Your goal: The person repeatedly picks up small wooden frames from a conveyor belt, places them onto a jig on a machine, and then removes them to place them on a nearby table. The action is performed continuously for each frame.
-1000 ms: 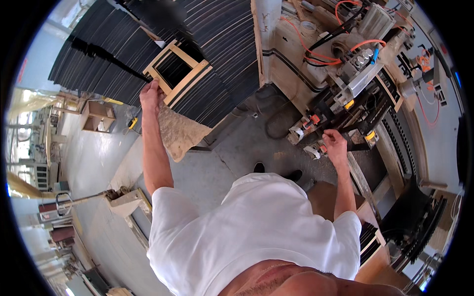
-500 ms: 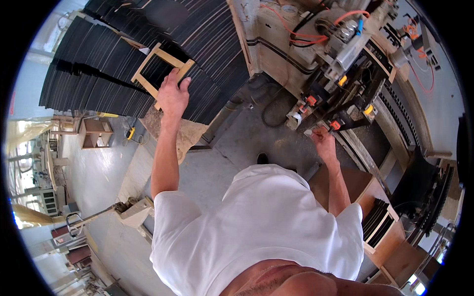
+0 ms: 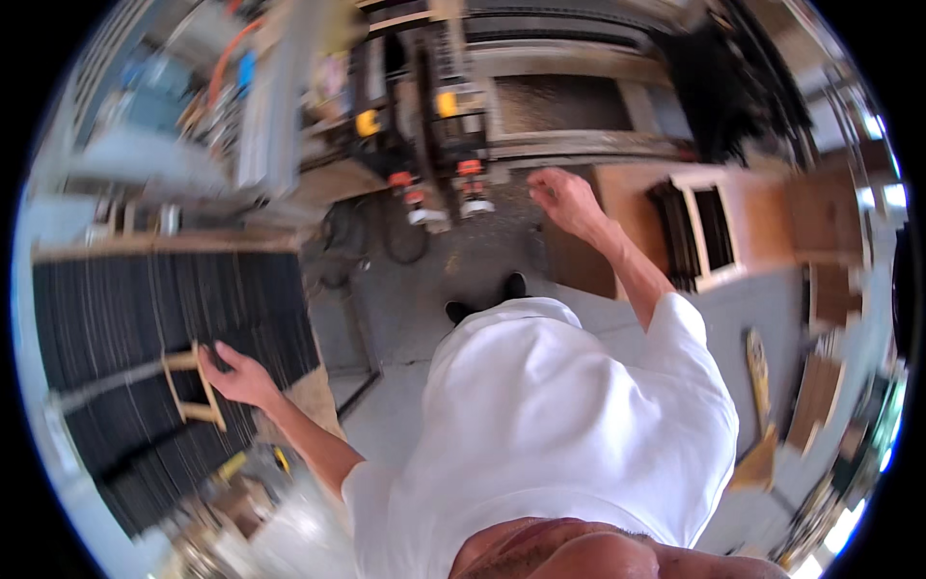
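My left hand (image 3: 241,377) is at the side of a small pale wooden frame (image 3: 214,410). Its fingertips meet the frame's edge while the thumb stands apart, so the hand is open. The frame lies on tightly packed rows of black strips or panels (image 3: 106,309) at the left. My right hand (image 3: 571,205) hangs in the air with fingers curled and nothing visible in them. It is just right of a machine's orange-and-white clamp tips (image 3: 473,183), apart from them, and near a brown wooden box (image 3: 579,256).
Black pieces with a pale wooden frame (image 3: 709,236) stand on the brown boards at right. Machine rails (image 3: 588,145) cross the far side. A yellowish long tool (image 3: 759,381) rests at the right. My dark shoes (image 3: 516,285) show on the grey floor.
The view has swung right, so the machine is now straight ahead and the black rows lie left. My left hand has eased to the frame's side. My right hand has left the clamp area.
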{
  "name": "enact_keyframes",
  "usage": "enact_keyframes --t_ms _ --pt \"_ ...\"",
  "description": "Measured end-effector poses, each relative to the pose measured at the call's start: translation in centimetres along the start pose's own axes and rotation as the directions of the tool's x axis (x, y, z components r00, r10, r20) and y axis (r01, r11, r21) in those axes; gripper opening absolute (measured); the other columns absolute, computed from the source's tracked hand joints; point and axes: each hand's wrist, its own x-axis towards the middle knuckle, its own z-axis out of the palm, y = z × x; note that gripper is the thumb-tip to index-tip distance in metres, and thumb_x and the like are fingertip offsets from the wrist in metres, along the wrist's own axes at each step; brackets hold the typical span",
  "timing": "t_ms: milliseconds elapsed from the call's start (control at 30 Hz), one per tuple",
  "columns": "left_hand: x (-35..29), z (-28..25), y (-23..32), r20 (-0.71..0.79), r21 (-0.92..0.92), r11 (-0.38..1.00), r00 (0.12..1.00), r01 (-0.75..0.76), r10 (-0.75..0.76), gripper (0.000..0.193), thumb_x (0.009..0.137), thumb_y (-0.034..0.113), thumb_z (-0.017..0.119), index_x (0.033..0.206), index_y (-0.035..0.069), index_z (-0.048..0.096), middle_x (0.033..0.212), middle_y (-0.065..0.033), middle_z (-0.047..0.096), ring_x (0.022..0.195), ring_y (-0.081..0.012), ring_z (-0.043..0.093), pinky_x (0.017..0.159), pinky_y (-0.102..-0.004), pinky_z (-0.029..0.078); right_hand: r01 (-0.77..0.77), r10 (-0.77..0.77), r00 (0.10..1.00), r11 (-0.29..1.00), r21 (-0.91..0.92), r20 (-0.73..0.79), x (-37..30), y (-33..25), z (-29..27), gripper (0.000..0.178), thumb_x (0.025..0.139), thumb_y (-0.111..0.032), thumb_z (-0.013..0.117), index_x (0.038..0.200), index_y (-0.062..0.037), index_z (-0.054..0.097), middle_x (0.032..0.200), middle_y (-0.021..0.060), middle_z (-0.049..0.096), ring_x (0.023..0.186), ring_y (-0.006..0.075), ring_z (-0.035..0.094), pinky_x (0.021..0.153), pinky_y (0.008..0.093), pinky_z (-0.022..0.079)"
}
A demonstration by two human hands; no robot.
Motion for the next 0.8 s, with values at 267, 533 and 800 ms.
enact_keyframes --t_ms 267,533,800 --pt "-11.7 15.9 14.8 0.727 -0.512 0.639 0.685 0.574 -0.033 0.031 0.095 0.014 0.062 0.121 -0.002 0.059 0.107 -0.0106 0.067 0.1 -0.0171 0.064 0.089 -0.0292 0.051 -0.364 0.112 0.869 0.805 -0.469 -0.483 -9.9 7.2 -15.4 0.024 0.078 -0.017 0.07 0.099 -0.0073 0.062 0.104 0.0134 0.064 0.096 0.0364 0.061 0.081 0.045 0.049" --pt "-7.5 31.9 24.9 0.945 -0.316 0.315 0.325 0.895 0.025 0.043 0.096 0.028 0.061 0.126 -0.002 0.053 0.119 -0.014 0.063 0.107 -0.0239 0.063 0.093 -0.0359 0.051 -0.744 0.586 0.589 0.662 -0.09 -0.556 -18.9 8.8 -13.7 0.018 0.087 -0.015 0.066 0.102 -0.0071 0.059 0.091 0.0122 0.066 0.088 0.0324 0.063 0.074 0.0425 0.048" --pt "-1.2 46.1 32.3 0.985 -0.135 0.046 0.129 0.99 0.119 0.077 0.096 0.043 0.056 0.144 -0.009 0.026 0.145 -0.0243 0.037 0.131 -0.037 0.044 0.105 -0.0461 0.043 -0.644 0.539 0.435 0.746 0.169 -0.721 -16.1 5.9 -13.4 0.013 0.088 -0.007 0.066 0.099 -0.0002 0.061 0.097 0.0078 0.066 0.083 0.0157 0.059 0.074 0.0293 0.048"
